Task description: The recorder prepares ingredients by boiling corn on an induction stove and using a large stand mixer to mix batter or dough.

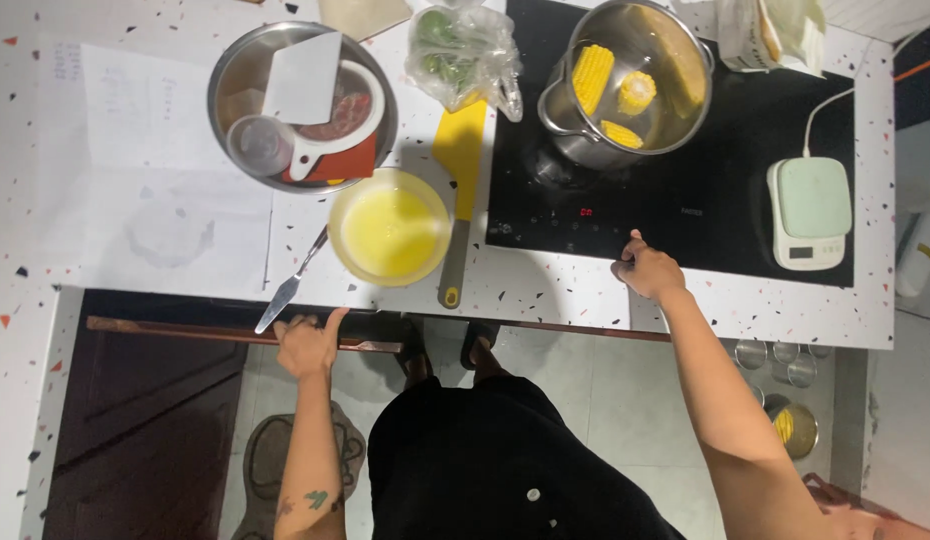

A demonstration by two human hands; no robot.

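Lower left of the frame: left hand gripping the near edge of the speckled table, fingers curled over the lip, thumb up against it, holding nothing else. Just above that hand, a palette knife lying with its blade jutting past the table edge; likely to be knocked to the floor by any lift of the hand. Upper left, a steel bowl stacked with a white card, a small clear cup and a white measuring cup; loosely piled, apt to shift if bumped. Centre, a bowl of yellow liquid close to the front edge, touching or nearly touching the yellow spatula beside it; spill risk from a nudge at the spatula's handle, which reaches the table lip. Above, a plastic bag of green produce leaning toward the black cooktop; plastic that near a hot pot could melt. Upper centre-right, a steel pot with pieces of corn in it, on the cooktop. Right of centre, right hand at the cooktop's front strip, index finger stretched onto the touch controls, other fingers folded, nothing held. Far right, a pale green kitchen scale on the glass, its cord trailing upward; heat a possible hazard. Open room: bare table at far left and the strip along the front right.
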